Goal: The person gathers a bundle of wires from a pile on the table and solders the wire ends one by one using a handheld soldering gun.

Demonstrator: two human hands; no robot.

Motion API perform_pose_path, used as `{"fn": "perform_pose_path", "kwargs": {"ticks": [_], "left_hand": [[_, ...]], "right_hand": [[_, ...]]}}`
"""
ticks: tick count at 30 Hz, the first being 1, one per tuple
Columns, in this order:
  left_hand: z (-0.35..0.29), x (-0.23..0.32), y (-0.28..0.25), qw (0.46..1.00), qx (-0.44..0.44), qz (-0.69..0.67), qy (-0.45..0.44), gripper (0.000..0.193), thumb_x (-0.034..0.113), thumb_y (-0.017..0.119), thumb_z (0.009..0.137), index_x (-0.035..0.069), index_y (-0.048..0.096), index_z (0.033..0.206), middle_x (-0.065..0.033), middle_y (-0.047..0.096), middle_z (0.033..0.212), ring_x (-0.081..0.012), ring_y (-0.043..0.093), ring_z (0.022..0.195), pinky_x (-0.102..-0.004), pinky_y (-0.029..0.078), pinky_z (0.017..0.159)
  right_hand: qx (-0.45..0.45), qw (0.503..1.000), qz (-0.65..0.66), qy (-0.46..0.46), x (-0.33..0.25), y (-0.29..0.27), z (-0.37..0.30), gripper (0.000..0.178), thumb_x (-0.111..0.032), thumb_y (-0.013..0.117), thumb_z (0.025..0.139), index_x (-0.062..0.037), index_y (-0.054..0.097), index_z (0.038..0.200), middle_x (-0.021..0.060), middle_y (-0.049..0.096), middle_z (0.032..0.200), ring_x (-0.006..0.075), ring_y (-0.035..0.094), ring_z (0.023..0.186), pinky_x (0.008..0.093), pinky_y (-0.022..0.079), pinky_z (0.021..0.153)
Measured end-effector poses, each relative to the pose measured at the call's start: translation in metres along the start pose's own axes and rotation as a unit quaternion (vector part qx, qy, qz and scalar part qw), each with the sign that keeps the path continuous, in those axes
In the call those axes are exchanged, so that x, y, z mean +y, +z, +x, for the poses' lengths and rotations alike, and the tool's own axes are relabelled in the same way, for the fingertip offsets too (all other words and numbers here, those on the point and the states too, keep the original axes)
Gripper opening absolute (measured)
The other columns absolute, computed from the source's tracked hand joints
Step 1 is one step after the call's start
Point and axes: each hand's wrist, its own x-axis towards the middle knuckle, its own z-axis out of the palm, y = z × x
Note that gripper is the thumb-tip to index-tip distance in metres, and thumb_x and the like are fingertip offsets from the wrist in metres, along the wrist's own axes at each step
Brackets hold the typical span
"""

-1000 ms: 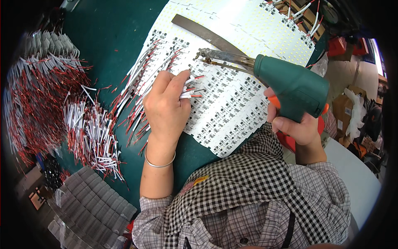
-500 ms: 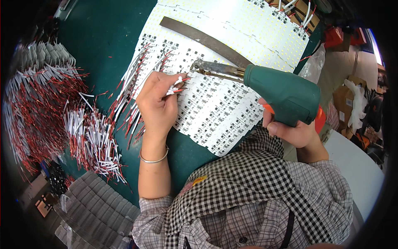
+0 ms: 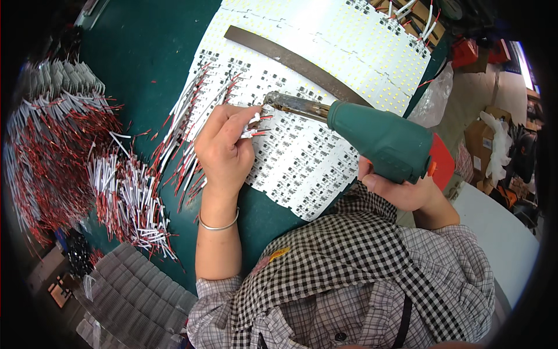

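My left hand (image 3: 224, 145) is closed, pinching a few short white wires (image 3: 251, 131) with red ends over the white circuit-board panel (image 3: 296, 168). Wrapped round the handle of a green soldering gun (image 3: 381, 138) is my right hand (image 3: 401, 191). The gun's dark metal tip points left and sits just beside my left fingertips, above rows of small black components. Whether the tip touches the panel I cannot tell. More red-and-white wires lie along the panel's left side. A curved dark strip (image 3: 296, 63) rests across the panel.
Left of the panel lie a loose pile of white wires (image 3: 131, 198) and a large stack of wired parts (image 3: 55, 145) on the green table (image 3: 151, 46). Grey ribbed pieces (image 3: 131, 291) are stacked at the lower left. Clear plastic (image 3: 433, 102) hangs by the right edge.
The soldering gun and my right hand have moved left and slightly down, its tip now closer to the left fingers. My left hand has shifted slightly right and down, still pinching the wires.
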Motion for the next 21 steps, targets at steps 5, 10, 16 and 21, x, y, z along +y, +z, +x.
{"fn": "perform_pose_path", "kwargs": {"ticks": [5, 10, 16, 21], "left_hand": [[0.001, 0.001, -0.001, 1.000, -0.004, 0.006, 0.002, 0.049, -0.020, 0.050, 0.056, 0.001, 0.070, 0.095, -0.0108, 0.064, 0.082, -0.0196, 0.063, 0.073, -0.0251, 0.049, 0.063], [0.001, 0.002, 0.001, 1.000, -0.003, -0.002, -0.001, 0.048, -0.020, 0.049, 0.056, 0.001, 0.070, 0.094, -0.0103, 0.064, 0.082, -0.0190, 0.062, 0.072, -0.0248, 0.048, 0.062], [0.000, 0.001, -0.002, 1.000, -0.002, 0.008, 0.009, 0.046, -0.019, 0.050, 0.057, 0.001, 0.070, 0.093, -0.0100, 0.064, 0.082, -0.0178, 0.062, 0.070, -0.0244, 0.047, 0.059], [0.004, 0.010, -0.007, 1.000, -0.026, 0.006, -0.016, 0.035, -0.016, 0.055, 0.065, 0.000, 0.070, 0.093, -0.0105, 0.065, 0.082, -0.0177, 0.061, 0.070, -0.0244, 0.047, 0.061]], "right_hand": [[-0.010, 0.967, -0.219, -0.133, 0.014, -0.006, -0.006, 0.055, 0.005, 0.069, 0.076, 0.0035, 0.041, 0.123, 0.0084, 0.060, 0.101, 0.0141, 0.061, 0.091, 0.0290, 0.049, 0.082], [-0.008, 0.987, -0.146, -0.069, -0.005, -0.003, 0.001, 0.045, 0.004, 0.069, 0.076, 0.0029, 0.049, 0.115, 0.0075, 0.062, 0.099, 0.0141, 0.062, 0.088, 0.0284, 0.050, 0.079], [0.083, 0.996, 0.031, 0.014, -0.034, -0.002, 0.009, 0.045, 0.000, 0.062, 0.079, 0.0057, 0.053, 0.122, 0.0095, 0.064, 0.088, 0.0090, 0.057, 0.068, 0.0230, 0.048, 0.059], [0.084, 0.995, 0.060, -0.014, -0.032, -0.005, 0.010, 0.049, -0.001, 0.063, 0.079, 0.0051, 0.049, 0.126, 0.0136, 0.062, 0.098, 0.0108, 0.057, 0.070, 0.0233, 0.048, 0.058]]}}
